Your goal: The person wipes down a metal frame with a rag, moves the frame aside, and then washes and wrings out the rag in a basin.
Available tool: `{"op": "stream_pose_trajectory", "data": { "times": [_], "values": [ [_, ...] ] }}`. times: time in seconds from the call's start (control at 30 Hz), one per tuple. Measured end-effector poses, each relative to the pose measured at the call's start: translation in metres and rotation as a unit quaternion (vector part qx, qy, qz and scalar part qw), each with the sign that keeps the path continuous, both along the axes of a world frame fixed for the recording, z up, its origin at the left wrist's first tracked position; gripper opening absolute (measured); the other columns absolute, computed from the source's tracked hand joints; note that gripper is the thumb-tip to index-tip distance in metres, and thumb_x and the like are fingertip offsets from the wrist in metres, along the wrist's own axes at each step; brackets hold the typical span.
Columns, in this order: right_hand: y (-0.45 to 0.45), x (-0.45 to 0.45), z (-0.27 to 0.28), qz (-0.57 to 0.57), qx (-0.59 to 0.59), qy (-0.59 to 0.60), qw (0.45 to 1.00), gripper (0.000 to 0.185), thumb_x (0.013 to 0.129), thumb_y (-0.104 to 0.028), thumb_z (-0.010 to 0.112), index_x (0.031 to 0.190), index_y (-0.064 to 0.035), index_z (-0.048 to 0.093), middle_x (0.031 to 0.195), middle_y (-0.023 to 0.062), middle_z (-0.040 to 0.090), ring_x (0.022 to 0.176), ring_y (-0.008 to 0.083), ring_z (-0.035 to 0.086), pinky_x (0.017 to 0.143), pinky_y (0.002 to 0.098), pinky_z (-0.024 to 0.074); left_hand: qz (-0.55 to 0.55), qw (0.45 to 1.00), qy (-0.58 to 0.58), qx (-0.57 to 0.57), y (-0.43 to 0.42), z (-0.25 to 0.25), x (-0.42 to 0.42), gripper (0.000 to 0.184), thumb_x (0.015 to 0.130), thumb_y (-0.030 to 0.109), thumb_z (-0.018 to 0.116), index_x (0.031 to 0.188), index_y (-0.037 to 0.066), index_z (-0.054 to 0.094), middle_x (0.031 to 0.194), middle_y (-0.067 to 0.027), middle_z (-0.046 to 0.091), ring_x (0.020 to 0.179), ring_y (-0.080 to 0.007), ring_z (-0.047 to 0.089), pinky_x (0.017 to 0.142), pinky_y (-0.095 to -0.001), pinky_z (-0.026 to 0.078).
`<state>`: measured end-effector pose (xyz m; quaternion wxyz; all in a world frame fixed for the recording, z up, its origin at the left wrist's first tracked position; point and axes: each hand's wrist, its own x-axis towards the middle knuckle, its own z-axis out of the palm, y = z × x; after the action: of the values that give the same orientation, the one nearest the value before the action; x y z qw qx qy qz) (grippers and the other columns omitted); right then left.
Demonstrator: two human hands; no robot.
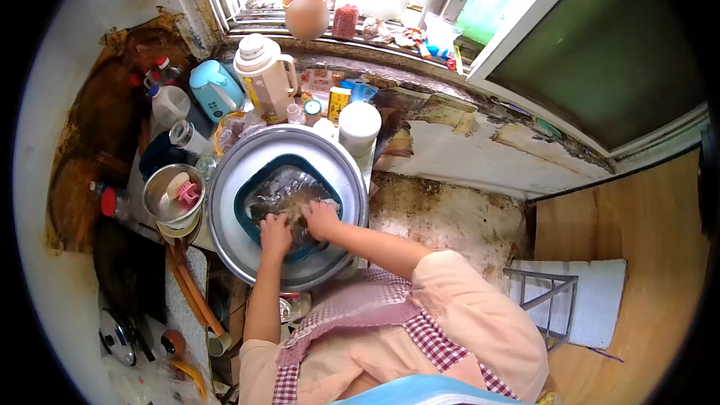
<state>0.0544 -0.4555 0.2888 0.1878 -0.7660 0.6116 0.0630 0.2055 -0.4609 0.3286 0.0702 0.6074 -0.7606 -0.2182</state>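
Observation:
A dark teal plastic basin [241, 206] of water sits inside a wide metal basin [225, 236]. My left hand [276, 235] reaches into the water at the near left of the teal basin, fingers curled downward. Close beside it, my right hand [323, 220] is also in the basin, its fingers bent inward. Between the fingertips, under the rippling water [285, 187], there is something brownish whose kind I cannot make out. A pale bit shows by the right hand's far side. The water partly hides the fingertips of both hands.
Behind the basins stand a beige thermos [262, 79], a blue kettle [216, 90] and a white lidded container [359, 124]. To the left is a steel bowl [174, 195] holding a pink item. A metal-framed stool [551, 300] stands at right. Several items line the windowsill.

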Motion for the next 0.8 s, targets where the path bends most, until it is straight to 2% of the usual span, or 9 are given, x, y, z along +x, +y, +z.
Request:
{"op": "stream_pose_trajectory", "data": {
  "times": [0.17,0.3,0.4,0.43,0.53,0.6,0.67,0.73,0.8],
  "values": [
    [0.007,0.002,-0.024,0.103,-0.089,0.097,0.986,0.032,0.078,-0.023,0.050,0.108,-0.0164,0.059,0.121,0.0164,0.043,0.100,0.0325,0.048,0.083,0.0469,0.0372,0.050,0.993,-0.099,0.048,0.009,-0.022,-0.015,0.041,0.075,0.010,0.055,0.115,0.015,0.047,0.109,-0.0159,0.047,0.100,-0.0382,0.047,0.082,-0.0464,0.042],
    [-0.015,0.000,-0.003,-0.020,-0.055,-0.063,0.996,0.027,0.074,-0.018,0.054,0.100,-0.0153,0.058,0.104,0.0114,0.050,0.093,0.0291,0.052,0.077,0.0420,0.0405,0.071,0.991,0.072,0.092,-0.010,-0.041,0.000,0.036,0.066,0.010,0.061,0.101,0.003,0.055,0.094,-0.0217,0.057,0.086,-0.0378,0.055,0.080,-0.0399,0.044],
    [-0.013,-0.005,-0.009,-0.017,-0.131,-0.125,0.983,0.032,0.067,-0.016,0.061,0.099,-0.0134,0.058,0.104,0.0108,0.052,0.092,0.0295,0.053,0.076,0.0411,0.0416,0.044,0.960,0.254,0.106,-0.015,-0.030,0.006,0.032,0.072,0.011,0.063,0.102,0.000,0.056,0.093,-0.0144,0.060,0.087,-0.0230,0.058,0.074,-0.0331,0.047],
    [-0.010,-0.006,-0.010,-0.009,-0.155,-0.139,0.978,0.033,0.065,-0.016,0.063,0.097,-0.0125,0.059,0.104,0.0107,0.052,0.092,0.0298,0.053,0.076,0.0411,0.0419,0.104,0.911,0.361,0.172,-0.011,0.010,0.000,0.031,0.076,0.015,0.064,0.103,-0.001,0.057,0.091,-0.0089,0.061,0.082,-0.0161,0.058,0.071,-0.0272,0.046],
    [-0.031,-0.006,0.002,-0.035,0.022,-0.108,0.993,0.027,0.065,-0.016,0.063,0.091,-0.0097,0.061,0.100,0.0117,0.053,0.094,0.0326,0.051,0.079,0.0422,0.0409,0.187,0.777,0.548,0.246,-0.014,0.052,0.005,0.029,0.078,0.014,0.062,0.102,-0.001,0.058,0.089,-0.0061,0.062,0.078,-0.0159,0.057,0.070,-0.0264,0.045],
    [-0.029,-0.007,0.029,-0.095,-0.061,-0.174,0.978,0.018,0.068,-0.015,0.058,0.085,-0.0087,0.062,0.084,0.0107,0.057,0.082,0.0275,0.055,0.074,0.0376,0.0433,0.179,0.842,0.485,0.152,-0.021,0.059,0.017,0.028,0.080,0.017,0.061,0.102,-0.001,0.058,0.087,-0.0054,0.062,0.080,-0.0143,0.058,0.070,-0.0271,0.046],
    [-0.053,-0.021,0.047,-0.058,0.152,-0.333,0.929,0.026,0.069,-0.020,0.054,0.090,-0.0077,0.064,0.083,0.0151,0.062,0.078,0.0302,0.058,0.071,0.0366,0.0446,0.172,0.930,0.322,0.054,-0.029,0.044,0.032,0.031,0.082,0.024,0.058,0.100,-0.001,0.058,0.086,-0.0103,0.063,0.081,-0.0206,0.061,0.071,-0.0309,0.046],
    [-0.054,-0.023,0.065,-0.124,0.179,-0.476,0.852,0.028,0.070,-0.023,0.054,0.086,-0.0017,0.063,0.076,0.0178,0.063,0.068,0.0298,0.061,0.066,0.0375,0.0459,0.182,0.963,0.193,0.051,-0.030,0.045,0.033,0.033,0.082,0.028,0.056,0.098,-0.001,0.058,0.086,-0.0147,0.063,0.083,-0.0273,0.060,0.073,-0.0346,0.046],
    [-0.059,-0.017,0.084,-0.114,0.172,-0.409,0.889,0.029,0.071,-0.024,0.055,0.085,0.0009,0.061,0.078,0.0188,0.062,0.071,0.0297,0.061,0.068,0.0373,0.0464,0.199,0.972,0.124,0.029,-0.026,0.042,0.027,0.036,0.081,0.031,0.055,0.098,-0.001,0.058,0.085,-0.0181,0.062,0.084,-0.0329,0.059,0.074,-0.0376,0.046]
  ]
}}
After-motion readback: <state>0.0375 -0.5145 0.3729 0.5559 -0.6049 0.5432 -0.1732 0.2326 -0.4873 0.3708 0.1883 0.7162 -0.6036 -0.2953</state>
